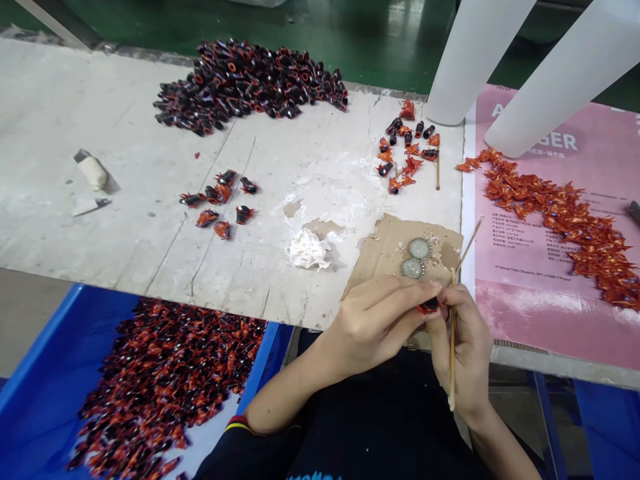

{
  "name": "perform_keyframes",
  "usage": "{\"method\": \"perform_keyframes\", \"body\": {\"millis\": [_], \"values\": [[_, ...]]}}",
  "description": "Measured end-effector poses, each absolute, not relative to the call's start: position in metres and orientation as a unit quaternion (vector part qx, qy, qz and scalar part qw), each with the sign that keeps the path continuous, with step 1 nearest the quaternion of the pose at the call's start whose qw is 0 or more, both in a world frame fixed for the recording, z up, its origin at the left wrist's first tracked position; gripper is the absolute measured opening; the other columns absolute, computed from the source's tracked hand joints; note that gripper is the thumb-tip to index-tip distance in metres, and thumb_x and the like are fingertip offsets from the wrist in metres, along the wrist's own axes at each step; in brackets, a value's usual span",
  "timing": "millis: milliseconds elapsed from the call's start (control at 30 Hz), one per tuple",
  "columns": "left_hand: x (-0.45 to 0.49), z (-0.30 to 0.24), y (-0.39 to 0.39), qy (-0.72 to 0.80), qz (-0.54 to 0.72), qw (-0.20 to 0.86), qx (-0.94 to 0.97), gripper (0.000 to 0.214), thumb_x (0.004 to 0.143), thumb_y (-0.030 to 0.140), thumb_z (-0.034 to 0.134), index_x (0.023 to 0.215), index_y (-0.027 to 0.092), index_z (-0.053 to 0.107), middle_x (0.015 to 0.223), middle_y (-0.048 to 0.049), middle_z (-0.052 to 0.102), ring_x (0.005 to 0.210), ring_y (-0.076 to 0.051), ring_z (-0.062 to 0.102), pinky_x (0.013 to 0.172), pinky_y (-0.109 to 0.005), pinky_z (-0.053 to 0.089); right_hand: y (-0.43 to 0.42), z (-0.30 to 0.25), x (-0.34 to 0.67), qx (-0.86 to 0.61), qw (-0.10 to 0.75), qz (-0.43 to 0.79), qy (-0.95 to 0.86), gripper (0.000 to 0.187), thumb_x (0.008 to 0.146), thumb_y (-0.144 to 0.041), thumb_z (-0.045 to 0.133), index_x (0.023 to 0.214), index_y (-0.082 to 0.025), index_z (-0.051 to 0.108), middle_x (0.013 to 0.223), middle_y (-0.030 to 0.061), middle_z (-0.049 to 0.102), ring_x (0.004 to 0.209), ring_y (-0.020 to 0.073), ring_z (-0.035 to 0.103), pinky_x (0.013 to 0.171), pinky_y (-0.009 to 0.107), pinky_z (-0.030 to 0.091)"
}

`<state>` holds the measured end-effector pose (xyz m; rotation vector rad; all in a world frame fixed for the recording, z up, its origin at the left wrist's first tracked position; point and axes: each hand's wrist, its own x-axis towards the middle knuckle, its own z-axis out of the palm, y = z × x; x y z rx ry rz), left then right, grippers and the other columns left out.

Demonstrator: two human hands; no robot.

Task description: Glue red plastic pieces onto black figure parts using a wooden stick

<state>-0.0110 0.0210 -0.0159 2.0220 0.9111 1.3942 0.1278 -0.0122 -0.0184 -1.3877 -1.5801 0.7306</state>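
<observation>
Now, at the left side, a blue bin [43, 373] with many black-and-orange pieces [185, 360] stands lower than the desk [145, 233]. Further right, a crumpled white tissue [307, 250] lies near a sheet of cardboard [367, 267], which carries two round dishes [419, 249]. At the near edge of this cardboard, the left hand [373, 317] has its fingers bent and almost closed, pinching one small dark piece [430, 305]. This piece is between the two hands, at the fingertips of both, so neither is nearer; it is on the body's side of the dishes. Its long axis I cannot tell, because fingers cover most of it. The right hand [467, 333] is curled, holding a thin stick [452, 373] that points away from the body. At far right, orange pieces [565, 213] spread over a pink sheet [515, 320].
</observation>
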Motion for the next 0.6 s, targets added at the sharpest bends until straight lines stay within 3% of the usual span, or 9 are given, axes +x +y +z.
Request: {"method": "perform_keyframes", "body": {"millis": [300, 600], "values": [[-0.0090, -0.0186, 0.0215, 0.323, 0.552, 0.293, 0.710, 0.021, 0.086, 0.005, 0.065, 0.106, 0.013, 0.064, 0.100, -0.0094, 0.076, 0.097, -0.014, 0.072, 0.085, -0.020, 0.060, -0.0105, -0.0171, 0.1268, -0.559, 0.446, 0.270, -0.645, 0.011, 0.094, -0.016, 0.051, 0.088, -0.025, 0.053, 0.077, -0.0020, 0.048, 0.064, 0.0116, 0.045, 0.056, 0.025, 0.037], [-0.0102, -0.0235, 0.0231, 0.321, 0.564, 0.253, 0.718, 0.023, 0.085, 0.007, 0.067, 0.108, 0.012, 0.065, 0.094, -0.0093, 0.076, 0.087, -0.016, 0.073, 0.077, -0.022, 0.063, -0.0114, -0.0206, 0.1259, -0.555, 0.444, 0.251, -0.657, 0.010, 0.093, -0.014, 0.052, 0.092, -0.023, 0.054, 0.077, -0.0026, 0.046, 0.063, 0.0101, 0.044, 0.055, 0.023, 0.038]]}}
